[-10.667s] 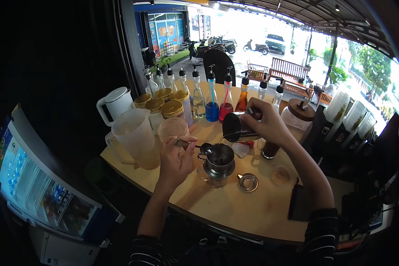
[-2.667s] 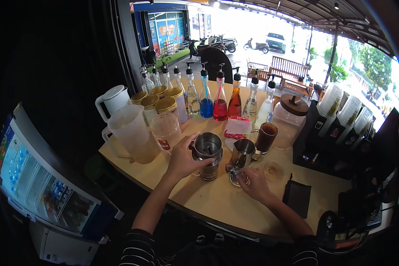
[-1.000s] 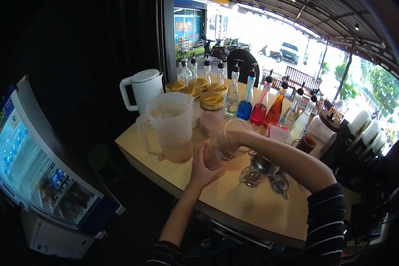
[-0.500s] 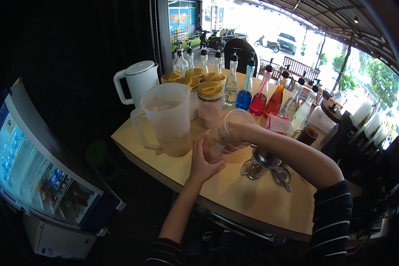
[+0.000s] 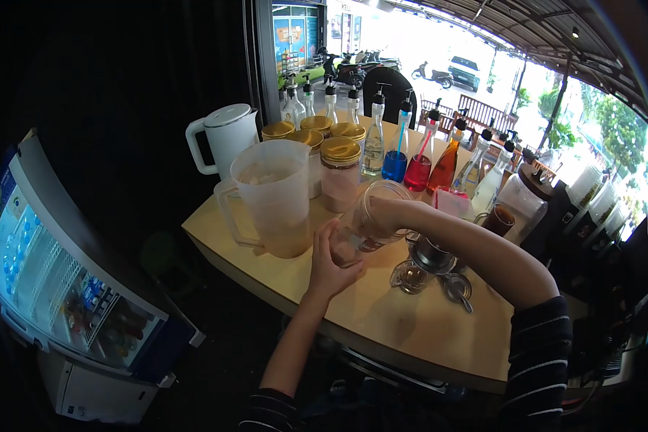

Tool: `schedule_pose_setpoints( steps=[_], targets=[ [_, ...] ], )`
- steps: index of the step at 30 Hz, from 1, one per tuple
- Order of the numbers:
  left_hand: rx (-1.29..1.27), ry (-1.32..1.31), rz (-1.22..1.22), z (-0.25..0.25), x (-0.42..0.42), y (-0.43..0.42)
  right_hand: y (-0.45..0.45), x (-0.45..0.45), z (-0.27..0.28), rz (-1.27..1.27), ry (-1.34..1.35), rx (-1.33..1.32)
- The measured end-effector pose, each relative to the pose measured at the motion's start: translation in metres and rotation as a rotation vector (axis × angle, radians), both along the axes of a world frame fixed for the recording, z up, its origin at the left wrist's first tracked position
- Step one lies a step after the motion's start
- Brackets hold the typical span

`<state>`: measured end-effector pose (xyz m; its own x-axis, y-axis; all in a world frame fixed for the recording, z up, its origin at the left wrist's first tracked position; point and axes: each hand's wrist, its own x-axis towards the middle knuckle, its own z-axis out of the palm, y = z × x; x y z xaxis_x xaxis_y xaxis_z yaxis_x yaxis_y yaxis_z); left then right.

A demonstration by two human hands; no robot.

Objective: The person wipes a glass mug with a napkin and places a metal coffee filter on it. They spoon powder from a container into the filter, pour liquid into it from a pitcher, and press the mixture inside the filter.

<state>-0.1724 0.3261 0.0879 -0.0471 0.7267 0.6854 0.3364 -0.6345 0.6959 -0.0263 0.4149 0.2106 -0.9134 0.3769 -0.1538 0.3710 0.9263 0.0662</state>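
My left hand (image 5: 330,261) is wrapped around the lower end of a clear wide-mouthed jar (image 5: 356,220), which leans with its opening up and to the right. Into that opening reaches my right hand (image 5: 386,217), so its fingers are hidden and any hold cannot be made out. To the left of the jar stands a frosted plastic pitcher (image 5: 273,205) with some liquid low inside. A gold-lidded jar of pinkish powder (image 5: 340,180) is just behind. Right of my hands sit a glass pot with a metal lid (image 5: 415,273) and a small strainer (image 5: 456,289).
On the wooden table (image 5: 381,324), a white kettle (image 5: 230,137), more gold-lidded jars (image 5: 278,129) and pump bottles, including a blue one (image 5: 395,162), line the back. A dark-filled glass (image 5: 498,219) stands right. A glass-door fridge (image 5: 72,288) is at the left.
My two hands and the jar keep nearly the same pose. The camera view has shifted very slightly.
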Motion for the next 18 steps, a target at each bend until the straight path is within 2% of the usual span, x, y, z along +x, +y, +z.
schedule_pose_setpoints(
  steps=[3, 6, 9, 11, 18],
  targets=[
    [0.003, 0.008, 0.005, -0.001, 0.000, 0.000, -0.025, -0.017, 0.037, -0.065, -0.281, 0.007],
    [-0.011, -0.006, -0.008, 0.001, 0.001, -0.001, -0.030, -0.020, 0.046, -0.038, -0.415, 0.050],
    [-0.035, -0.040, -0.045, 0.003, 0.002, -0.003, -0.021, -0.009, 0.037, -0.083, -0.279, 0.001],
    [-0.026, -0.043, -0.050, 0.004, 0.002, -0.003, -0.016, 0.001, 0.030, -0.163, -0.033, -0.086],
    [-0.003, -0.045, -0.059, 0.001, 0.002, -0.002, -0.028, 0.008, 0.042, -0.294, 0.049, -0.104]
  ],
)
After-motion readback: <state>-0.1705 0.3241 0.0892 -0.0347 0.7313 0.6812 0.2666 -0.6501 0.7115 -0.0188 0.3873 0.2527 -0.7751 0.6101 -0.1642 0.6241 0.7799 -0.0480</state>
